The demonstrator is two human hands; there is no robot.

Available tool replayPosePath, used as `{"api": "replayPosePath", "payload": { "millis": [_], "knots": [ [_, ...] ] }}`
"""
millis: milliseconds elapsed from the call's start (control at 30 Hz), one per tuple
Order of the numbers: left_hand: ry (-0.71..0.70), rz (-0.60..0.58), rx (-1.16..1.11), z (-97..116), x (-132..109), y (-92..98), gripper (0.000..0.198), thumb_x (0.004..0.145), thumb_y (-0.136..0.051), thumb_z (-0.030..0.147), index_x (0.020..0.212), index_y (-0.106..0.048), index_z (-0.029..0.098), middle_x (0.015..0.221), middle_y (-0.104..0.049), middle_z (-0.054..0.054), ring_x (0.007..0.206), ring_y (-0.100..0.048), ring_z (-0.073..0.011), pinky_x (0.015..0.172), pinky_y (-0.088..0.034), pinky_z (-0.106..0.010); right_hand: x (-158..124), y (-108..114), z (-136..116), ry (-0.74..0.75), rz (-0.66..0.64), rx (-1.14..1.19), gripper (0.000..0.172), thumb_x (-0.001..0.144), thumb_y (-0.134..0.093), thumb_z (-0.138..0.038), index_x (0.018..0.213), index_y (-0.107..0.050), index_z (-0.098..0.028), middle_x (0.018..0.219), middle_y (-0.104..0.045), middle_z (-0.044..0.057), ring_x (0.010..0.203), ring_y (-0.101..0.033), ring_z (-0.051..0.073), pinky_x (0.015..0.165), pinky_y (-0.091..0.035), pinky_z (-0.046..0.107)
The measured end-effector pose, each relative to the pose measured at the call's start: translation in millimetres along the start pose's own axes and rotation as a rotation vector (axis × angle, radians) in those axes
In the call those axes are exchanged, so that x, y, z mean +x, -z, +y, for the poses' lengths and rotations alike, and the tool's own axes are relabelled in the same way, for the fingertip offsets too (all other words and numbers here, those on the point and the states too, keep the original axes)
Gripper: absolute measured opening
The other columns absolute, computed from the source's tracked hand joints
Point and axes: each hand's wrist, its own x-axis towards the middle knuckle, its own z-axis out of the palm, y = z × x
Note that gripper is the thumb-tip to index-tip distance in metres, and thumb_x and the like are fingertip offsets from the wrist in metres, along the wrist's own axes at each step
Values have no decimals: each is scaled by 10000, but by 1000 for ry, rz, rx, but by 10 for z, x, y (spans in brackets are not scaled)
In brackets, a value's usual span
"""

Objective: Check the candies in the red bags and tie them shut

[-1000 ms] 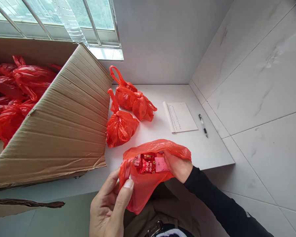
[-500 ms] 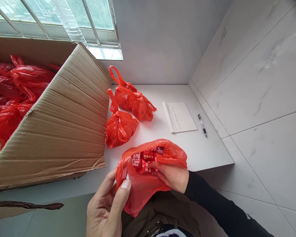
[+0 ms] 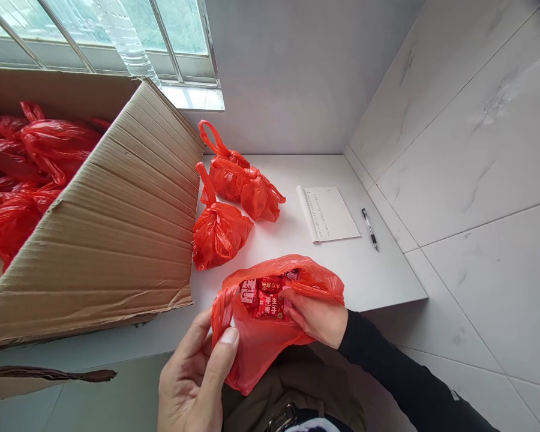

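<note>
A red plastic bag [image 3: 270,351] hangs with its mouth spread wide in front of me. My left hand [image 3: 198,375] pinches its left rim, thumb on the near side. Inside lie several small red snack packets [image 3: 270,304] with white print. My right hand [image 3: 312,315] reaches into the mouth from the right, its visible fingers stretched out beside the packets. Part of that hand is hidden by the bag, and I see nothing held in it.
Three knotted red bags [image 3: 222,234] sit on the white table [image 3: 292,234]. At left stands a big cardboard box [image 3: 117,240] holding several similar bags. A notepad [image 3: 333,213] and a pen [image 3: 369,229] lie at right, near the tiled wall [image 3: 477,150].
My right hand has drawn back slightly to the right inside the bag, uncovering more of the nearest packet. My left hand keeps its hold on the rim.
</note>
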Motion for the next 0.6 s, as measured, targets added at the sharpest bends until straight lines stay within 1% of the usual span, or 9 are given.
{"api": "replayPosePath", "payload": {
  "millis": [100,200,267,367,467,533,600],
  "knots": [
    [-1,1,3,6,-1,-9,427,793,-808,349,1212,-741,303,1195,-760,-37,1060,-728,-276,831,-621,-237,13,26,-1,9,90,-26,405,980,-435,-258,1349,-598,-223,1081,-729,121,947,-705,292,884,-554,410],
    [-8,-1,13,8,7,-27,412,797,-804,359,1200,-745,294,1199,-757,-38,1084,-718,-279,837,-618,-233,26,19,17,-27,184,-90,423,1004,-412,-285,1391,-566,-207,1207,-706,136,1085,-684,302,991,-533,431],
    [-11,4,22,7,9,-36,403,795,-804,367,1186,-751,283,1209,-754,-41,1092,-715,-280,836,-617,-231,32,-8,39,-76,211,-128,404,1012,-408,-305,1354,-595,-197,1252,-692,142,1153,-662,315,1041,-512,456],
    [-12,12,30,7,1,-38,439,797,-802,377,1221,-737,284,1219,-752,-44,1078,-722,-276,821,-620,-228,33,-43,53,-134,228,-162,352,1006,-425,-298,1225,-669,-167,1139,-725,146,1086,-693,318,1002,-542,461],
    [-13,12,32,11,-10,-34,463,802,-797,384,1248,-724,289,1228,-750,-45,1107,-710,-284,828,-621,-236,17,-29,18,-160,244,-179,351,1017,-397,-290,1131,-697,-147,1008,-741,136,988,-719,297,939,-573,432],
    [-10,11,33,13,-9,-29,456,803,-795,389,1243,-727,289,1228,-750,-45,1128,-699,-289,831,-620,-237,1,3,-22,-141,246,-180,350,1020,-389,-289,1143,-690,-160,1019,-739,124,994,-716,287,940,-571,417],
    [-8,6,34,10,-3,-26,451,804,-795,382,1241,-726,294,1230,-749,-41,1113,-706,-282,832,-619,-234,-9,26,-48,-101,250,-171,339,1016,-395,-284,1183,-672,-184,1076,-734,111,1040,-702,283,970,-555,414]
  ]
}}
